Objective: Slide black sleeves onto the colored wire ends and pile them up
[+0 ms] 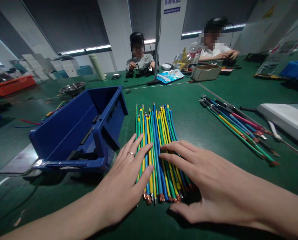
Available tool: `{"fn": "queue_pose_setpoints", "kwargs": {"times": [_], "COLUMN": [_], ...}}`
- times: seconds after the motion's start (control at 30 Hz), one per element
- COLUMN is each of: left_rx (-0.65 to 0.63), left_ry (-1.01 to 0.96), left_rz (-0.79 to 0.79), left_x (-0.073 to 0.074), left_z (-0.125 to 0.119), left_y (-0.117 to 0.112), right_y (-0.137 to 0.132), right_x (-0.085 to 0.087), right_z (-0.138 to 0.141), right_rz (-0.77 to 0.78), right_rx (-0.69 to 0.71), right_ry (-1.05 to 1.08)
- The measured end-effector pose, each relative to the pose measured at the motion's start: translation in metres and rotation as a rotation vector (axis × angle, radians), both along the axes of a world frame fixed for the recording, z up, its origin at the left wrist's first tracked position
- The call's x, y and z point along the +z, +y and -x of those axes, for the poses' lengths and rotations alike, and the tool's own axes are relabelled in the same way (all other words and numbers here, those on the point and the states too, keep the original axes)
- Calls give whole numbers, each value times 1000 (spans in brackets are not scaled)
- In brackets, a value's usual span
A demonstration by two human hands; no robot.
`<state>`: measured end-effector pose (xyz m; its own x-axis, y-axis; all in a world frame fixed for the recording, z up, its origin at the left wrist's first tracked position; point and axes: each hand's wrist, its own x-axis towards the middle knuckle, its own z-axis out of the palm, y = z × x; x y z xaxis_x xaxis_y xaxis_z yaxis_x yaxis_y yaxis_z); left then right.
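Note:
Side by side on the green table lies a row of cut cables [154, 133], blue, green and yellow. Metal ring lugs cap their far ends, and bare copper strands show at many of the near ends. My left hand [131, 166], with a ring on one finger, rests flat over the left side of the row, fingers apart. Over the right side spreads my right hand [196, 170], its fingertips touching the cables and its thumb held away. Neither hand grips anything. The palms and fingers cover parts of the outer cables.
A blue bin [71, 130] with black pieces inside stands at left. More cables [236, 123] lie at right, beside a white device [284, 116]. Farther back are a cardboard box [206, 72], a metal bowl [72, 88] and two people seated across the table.

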<state>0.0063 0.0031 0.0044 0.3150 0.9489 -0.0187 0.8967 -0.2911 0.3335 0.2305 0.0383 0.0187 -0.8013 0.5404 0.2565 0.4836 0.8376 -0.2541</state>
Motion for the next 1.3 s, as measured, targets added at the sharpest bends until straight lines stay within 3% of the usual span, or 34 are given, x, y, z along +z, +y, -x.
{"fn": "queue_pose_setpoints", "kwargs": {"times": [0.47, 0.7, 0.87, 1.1, 1.3], "left_rx": [-4, -4, -3, -6, 4], "left_ry": [-16, -16, -19, -30, -23], "left_rz": [-2, 0, 5, 7, 26], "left_x": [2, 2, 2, 3, 5], "left_z": [0, -1, 0, 0, 0], "left_y": [-1, -2, -4, -3, -2], "right_y": [1, 8, 11, 24, 39], "right_x": [7, 10, 4, 4, 4], "right_z": [2, -4, -8, -14, -26], "right_rz": [-36, 107, 120, -17, -106], "right_rx": [67, 41, 43, -43, -209], "right_ry": [-6, 30, 60, 141, 122]}}
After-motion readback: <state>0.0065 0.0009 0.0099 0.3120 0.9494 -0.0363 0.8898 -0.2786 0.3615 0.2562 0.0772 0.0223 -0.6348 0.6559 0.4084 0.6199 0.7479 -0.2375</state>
